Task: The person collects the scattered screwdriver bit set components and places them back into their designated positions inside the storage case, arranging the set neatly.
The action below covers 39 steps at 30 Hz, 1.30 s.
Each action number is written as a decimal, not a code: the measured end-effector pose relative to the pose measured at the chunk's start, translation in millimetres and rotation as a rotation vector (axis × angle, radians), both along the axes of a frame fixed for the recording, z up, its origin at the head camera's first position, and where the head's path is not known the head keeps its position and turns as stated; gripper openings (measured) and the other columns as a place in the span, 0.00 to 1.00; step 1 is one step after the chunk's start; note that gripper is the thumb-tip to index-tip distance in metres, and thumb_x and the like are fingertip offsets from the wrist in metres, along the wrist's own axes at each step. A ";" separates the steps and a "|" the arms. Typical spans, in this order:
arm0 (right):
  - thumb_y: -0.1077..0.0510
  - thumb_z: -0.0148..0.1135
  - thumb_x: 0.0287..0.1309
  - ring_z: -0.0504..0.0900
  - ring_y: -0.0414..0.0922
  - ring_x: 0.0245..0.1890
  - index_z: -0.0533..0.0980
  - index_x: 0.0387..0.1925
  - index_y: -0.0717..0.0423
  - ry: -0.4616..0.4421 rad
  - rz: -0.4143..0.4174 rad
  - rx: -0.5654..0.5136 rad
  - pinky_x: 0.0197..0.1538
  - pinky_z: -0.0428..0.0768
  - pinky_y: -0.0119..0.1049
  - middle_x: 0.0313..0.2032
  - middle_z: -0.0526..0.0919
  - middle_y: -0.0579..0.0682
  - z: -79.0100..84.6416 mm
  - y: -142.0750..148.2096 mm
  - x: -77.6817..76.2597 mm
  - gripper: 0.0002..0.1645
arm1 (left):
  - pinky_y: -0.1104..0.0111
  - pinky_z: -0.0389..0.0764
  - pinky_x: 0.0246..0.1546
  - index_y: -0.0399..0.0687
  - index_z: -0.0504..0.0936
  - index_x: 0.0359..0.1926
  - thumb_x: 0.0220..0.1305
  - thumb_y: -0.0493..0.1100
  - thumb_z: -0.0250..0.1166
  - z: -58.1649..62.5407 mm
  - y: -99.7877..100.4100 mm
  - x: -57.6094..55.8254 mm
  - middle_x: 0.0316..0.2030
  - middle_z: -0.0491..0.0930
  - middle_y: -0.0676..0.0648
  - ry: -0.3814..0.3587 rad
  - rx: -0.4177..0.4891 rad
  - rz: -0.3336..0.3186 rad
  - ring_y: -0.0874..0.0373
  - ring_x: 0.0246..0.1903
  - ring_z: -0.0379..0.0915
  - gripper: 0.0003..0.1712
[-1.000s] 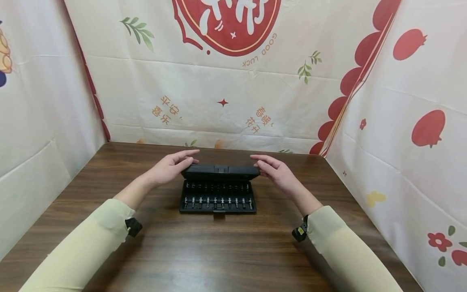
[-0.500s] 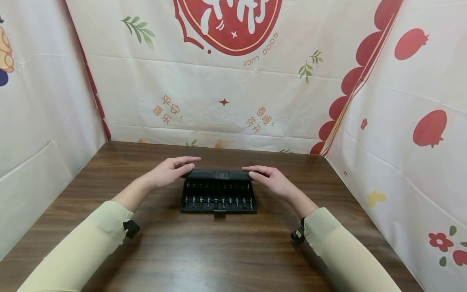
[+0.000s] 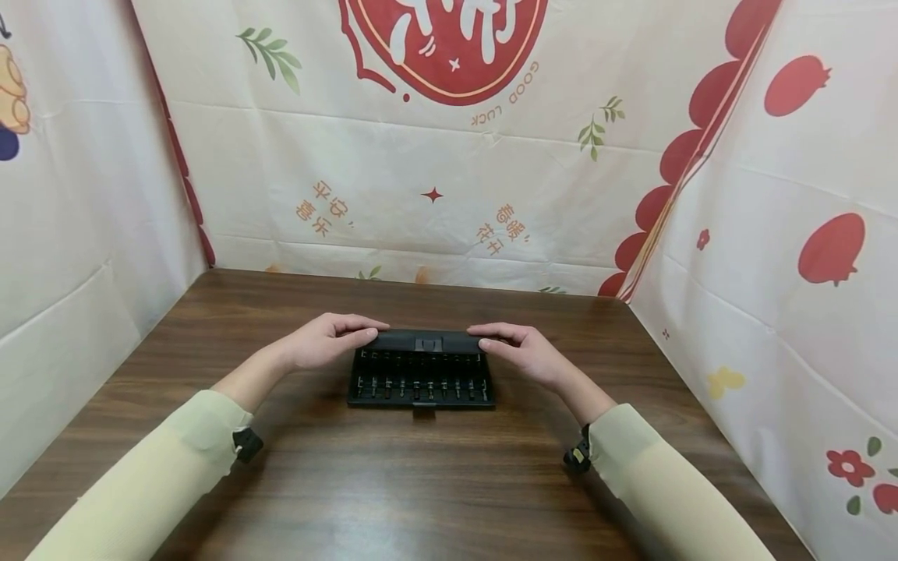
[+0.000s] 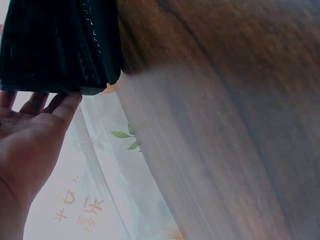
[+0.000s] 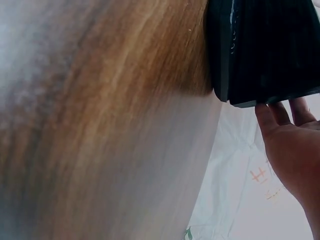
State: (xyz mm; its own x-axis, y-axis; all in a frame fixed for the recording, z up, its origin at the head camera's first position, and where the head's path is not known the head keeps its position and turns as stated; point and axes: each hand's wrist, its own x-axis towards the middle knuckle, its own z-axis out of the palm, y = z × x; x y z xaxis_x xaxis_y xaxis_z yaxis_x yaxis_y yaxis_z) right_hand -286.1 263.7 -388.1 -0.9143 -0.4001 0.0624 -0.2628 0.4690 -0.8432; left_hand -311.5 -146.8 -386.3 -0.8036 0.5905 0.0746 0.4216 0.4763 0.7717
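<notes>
A black bit case [image 3: 421, 396] lies on the table with its lid [image 3: 400, 340] partly raised and tilted over the back. Two rows of small metal bits [image 3: 417, 387] stand inside; the back row is in the lid's shadow. My left hand [image 3: 324, 341] holds the lid's left corner, thumb in front and fingers reaching over the edge. At the opposite corner my right hand [image 3: 526, 351] holds the lid the same way. Both wrist views show fingertips touching the dark lid [image 4: 42, 50] at its side edge, and part of each hand is cut off by the frame.
The brown wooden table [image 3: 421, 483] runs toward me in front of the case. A printed white cloth [image 3: 386, 171] hangs behind it, and more cloth closes off both sides. A latch tab [image 3: 424, 414] sticks out from the case's front edge.
The lid has come down further over the bits. Both hands have lowered with it, and the right hand has shifted inward from the lid's side onto its corner.
</notes>
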 end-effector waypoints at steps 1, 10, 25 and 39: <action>0.40 0.66 0.78 0.76 0.49 0.73 0.84 0.67 0.31 0.000 0.001 -0.001 0.73 0.76 0.54 0.73 0.80 0.43 -0.5 0.0 0.5 0.21 | 0.43 0.74 0.73 0.62 0.82 0.74 0.85 0.60 0.58 0.0 0.2 0.7 0.74 0.79 0.48 0.002 -0.003 -0.001 0.45 0.75 0.74 0.25; 0.44 0.68 0.78 0.75 0.48 0.76 0.85 0.67 0.36 0.023 0.024 -0.003 0.71 0.79 0.42 0.73 0.80 0.44 -3.9 -1.1 4.6 0.21 | 0.44 0.72 0.75 0.60 0.83 0.73 0.84 0.57 0.61 -0.4 0.3 3.2 0.74 0.79 0.49 0.045 -0.026 -0.033 0.46 0.76 0.71 0.24; 0.50 0.73 0.73 0.71 0.55 0.78 0.87 0.64 0.41 0.034 0.047 0.003 0.61 0.80 0.33 0.75 0.78 0.49 -8.2 -3.0 11.6 0.20 | 0.40 0.70 0.75 0.59 0.84 0.72 0.84 0.54 0.61 -7.1 -1.4 9.0 0.77 0.75 0.43 0.085 -0.043 -0.085 0.41 0.78 0.68 0.22; 0.50 0.74 0.72 0.67 0.56 0.82 0.87 0.63 0.40 0.049 0.080 0.090 0.79 0.68 0.63 0.77 0.75 0.49 -12.0 -5.3 18.3 0.20 | 0.38 0.63 0.79 0.57 0.84 0.72 0.84 0.53 0.62 -13.2 -1.8 15.4 0.80 0.70 0.42 0.075 -0.073 -0.111 0.38 0.84 0.56 0.23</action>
